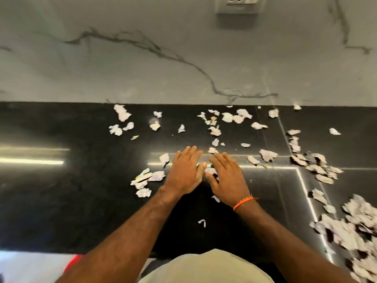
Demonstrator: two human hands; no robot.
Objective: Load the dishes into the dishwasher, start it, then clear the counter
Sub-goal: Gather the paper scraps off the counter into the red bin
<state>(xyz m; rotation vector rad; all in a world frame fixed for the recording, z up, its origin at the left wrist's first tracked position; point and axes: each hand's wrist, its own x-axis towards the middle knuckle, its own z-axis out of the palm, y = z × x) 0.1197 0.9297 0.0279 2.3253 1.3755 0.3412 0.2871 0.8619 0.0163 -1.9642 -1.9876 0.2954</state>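
Head view: the person stands at a black, glossy desk [61, 190] that runs up to a marbled wall [163, 58] with a socket [238, 5] high on it. Both hands lie flat, palms down, side by side near the middle of the desk. The left hand [186, 170] has its fingers straight and together, resting on the surface. The right hand [226, 176], with an orange wrist band [243, 203], is likewise spread and flat, and a white scrap [210, 170] shows between the two thumbs, seemingly being pushed or gathered. Neither hand grips anything.

Torn paper scraps [214, 130] are scattered across the desk. Many lie along the far edge by the wall, a small cluster [145, 180] sits just left of the left hand, and a loose trail runs toward the right edge. A thick heap of scraps [350, 227] lies at the near right corner, blurred. Two tiny bits lie on the desk between the forearms.

No dishes and no dishwasher are in view, so whether loading and starting are done cannot be told from here. With the hands working at scraps, the step in hand looks like the last one, clearing the desk. That step seems only partly done: the heap at the right suggests some gathering, while most scraps along the far edge and the left cluster are left to collect.
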